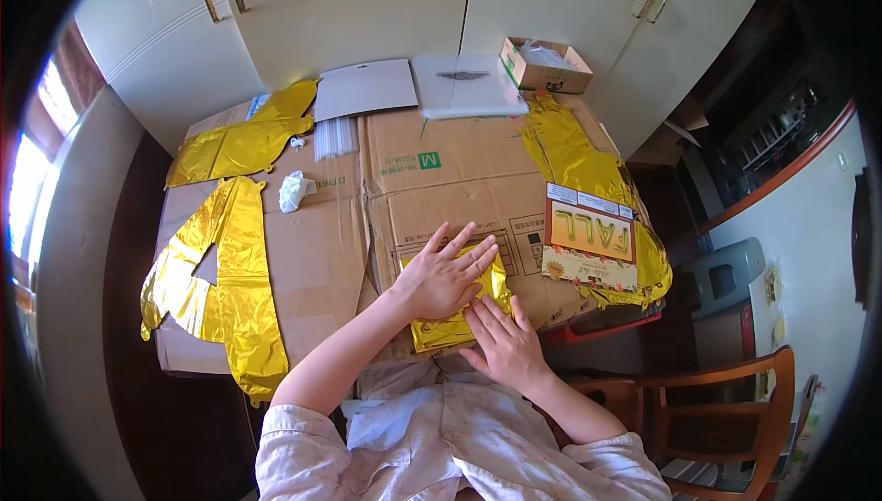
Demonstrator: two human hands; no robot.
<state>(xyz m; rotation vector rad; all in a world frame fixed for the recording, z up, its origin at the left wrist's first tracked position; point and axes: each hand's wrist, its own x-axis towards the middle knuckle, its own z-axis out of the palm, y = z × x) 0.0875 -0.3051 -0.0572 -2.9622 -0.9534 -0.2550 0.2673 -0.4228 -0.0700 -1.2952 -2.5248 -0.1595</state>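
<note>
A folded gold foil balloon lies on the flattened cardboard that covers the table, near its front edge. My left hand presses flat on the upper part of the foil, fingers spread. My right hand lies flat on the foil's lower right part, fingers together and pointing up-left. Neither hand grips anything.
Flat gold foil balloons lie at the left, far left and right. A printed card rests at the right. Crumpled white paper, a straw bundle, white sheets, a small open box sit farther back. A wooden chair stands lower right.
</note>
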